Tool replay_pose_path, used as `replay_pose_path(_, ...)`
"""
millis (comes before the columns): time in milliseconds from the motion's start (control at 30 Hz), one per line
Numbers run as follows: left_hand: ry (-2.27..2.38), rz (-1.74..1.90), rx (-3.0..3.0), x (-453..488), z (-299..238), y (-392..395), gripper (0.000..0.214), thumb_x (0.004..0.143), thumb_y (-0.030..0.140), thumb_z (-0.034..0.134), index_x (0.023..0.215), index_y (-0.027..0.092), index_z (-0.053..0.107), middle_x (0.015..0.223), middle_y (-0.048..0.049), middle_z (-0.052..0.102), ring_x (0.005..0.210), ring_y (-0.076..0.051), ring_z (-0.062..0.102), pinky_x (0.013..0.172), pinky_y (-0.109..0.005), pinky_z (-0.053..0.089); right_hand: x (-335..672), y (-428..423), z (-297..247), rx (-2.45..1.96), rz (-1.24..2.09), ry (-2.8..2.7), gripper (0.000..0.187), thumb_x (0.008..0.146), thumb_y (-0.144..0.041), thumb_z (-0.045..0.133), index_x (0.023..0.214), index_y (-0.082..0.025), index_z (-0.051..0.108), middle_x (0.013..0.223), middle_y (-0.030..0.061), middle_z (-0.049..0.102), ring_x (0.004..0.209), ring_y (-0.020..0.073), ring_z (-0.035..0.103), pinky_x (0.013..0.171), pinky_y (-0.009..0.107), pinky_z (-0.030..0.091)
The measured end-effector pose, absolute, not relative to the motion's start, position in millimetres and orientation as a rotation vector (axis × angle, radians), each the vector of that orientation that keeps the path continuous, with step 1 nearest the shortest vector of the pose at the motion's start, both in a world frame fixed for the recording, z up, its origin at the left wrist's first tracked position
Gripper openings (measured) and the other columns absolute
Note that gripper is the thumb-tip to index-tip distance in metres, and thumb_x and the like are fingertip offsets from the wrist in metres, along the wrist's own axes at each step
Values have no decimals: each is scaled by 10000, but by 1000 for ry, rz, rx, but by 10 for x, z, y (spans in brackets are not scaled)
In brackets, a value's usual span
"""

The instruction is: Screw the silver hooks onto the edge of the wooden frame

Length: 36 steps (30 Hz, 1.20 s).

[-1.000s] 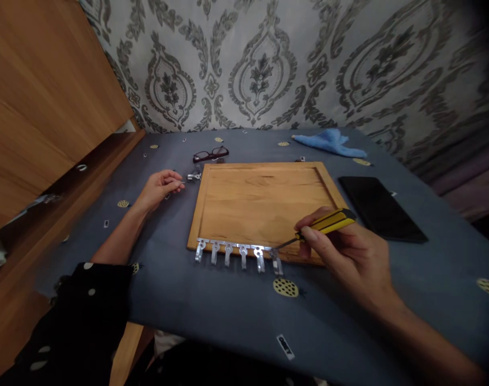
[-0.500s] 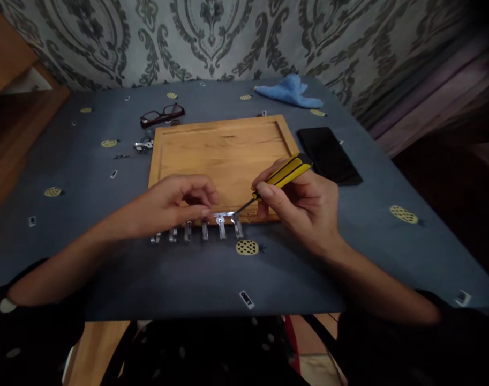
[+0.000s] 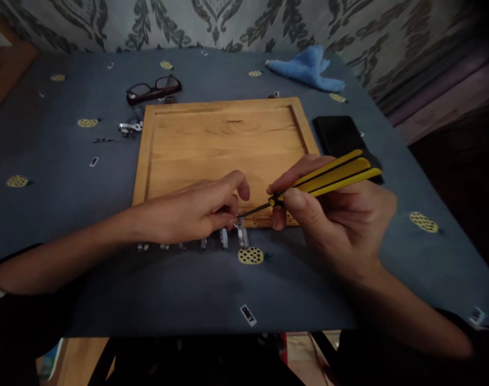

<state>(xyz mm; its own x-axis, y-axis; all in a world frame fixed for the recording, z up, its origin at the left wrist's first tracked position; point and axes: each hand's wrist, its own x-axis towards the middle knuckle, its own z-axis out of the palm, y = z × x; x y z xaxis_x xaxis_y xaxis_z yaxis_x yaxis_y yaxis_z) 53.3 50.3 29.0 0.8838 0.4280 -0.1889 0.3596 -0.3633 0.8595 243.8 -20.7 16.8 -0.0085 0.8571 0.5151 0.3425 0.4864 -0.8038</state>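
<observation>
My right hand [image 3: 338, 220] is closed round a screwdriver [image 3: 324, 179] with a yellow-and-black handle. Its thin shaft slants down to the left, the tip close to the rightmost of several small metal hooks [image 3: 242, 236] along the front edge of a wooden board [image 3: 224, 150]. Beside that tip, the thumb and a fingertip of my left hand [image 3: 204, 209] are pinched together, with the index finger raised and bent. Whatever lies between those fingertips is too small to make out. The left hand partly covers the other hooks.
Left of the board lie loose metal hooks [image 3: 129, 127] and small screws [image 3: 103, 140]. Eyeglasses [image 3: 153, 90] rest behind them. A black phone [image 3: 340, 136] is to the right, partly behind my right hand, and a blue cloth [image 3: 308, 69] lies at the back.
My left hand has moved right along the hooks to the screwdriver's tip. The screwdriver is tilted lower, its handle pointing further right. The head view has shifted closer to the board.
</observation>
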Motion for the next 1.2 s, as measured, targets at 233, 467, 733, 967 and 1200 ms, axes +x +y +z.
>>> replay_pose_path(233, 638, 55, 1932, 568, 238, 529, 225, 892, 127, 512, 1084, 197, 418, 863, 14, 627, 768, -123, 552, 663, -237, 385, 2443, -215, 152, -1062, 584, -1573, 114, 903, -326, 660, 825, -245, 684, 796, -17, 650, 485, 80, 583, 403, 239, 483)
replay_pose_path(467, 658, 43, 1948, 584, 225, 523, 223, 886, 145, 523, 1075, 199, 418, 885, 8, 628, 756, -114, 556, 632, -219, 391, 2443, -213, 151, -1037, 591, -1561, 64, 887, -269, 674, 839, -233, 696, 802, -12, 661, 476, 85, 586, 397, 248, 483)
replay_pose_path(733, 670, 22, 1995, 620, 222, 518, 210, 874, 167, 517, 1048, 205, 406, 832, 23, 605, 710, -117, 549, 604, -228, 385, 2451, -227, 160, -1035, 634, -1542, 52, 868, -230, 685, 834, -258, 713, 813, -10, 667, 466, 78, 592, 392, 222, 507)
replay_pose_path(967, 727, -16, 2011, 675, 262, 500, 254, 843, 166, 547, 1045, 199, 397, 773, 37, 571, 628, -107, 513, 556, -233, 353, 2455, -221, 161, -1034, 637, -1561, 118, 881, -253, 677, 766, -252, 704, 752, -7, 645, 487, 81, 597, 431, 220, 509)
replay_pose_path(1200, 727, 46, 2020, 677, 208, 522, 236, 835, 189, 578, 1009, 207, 419, 789, 32, 576, 642, -105, 519, 556, -225, 356, 2451, -208, 174, -1058, 608, -1569, 177, 880, -330, 682, 718, -259, 679, 727, -4, 646, 493, 102, 585, 440, 247, 511)
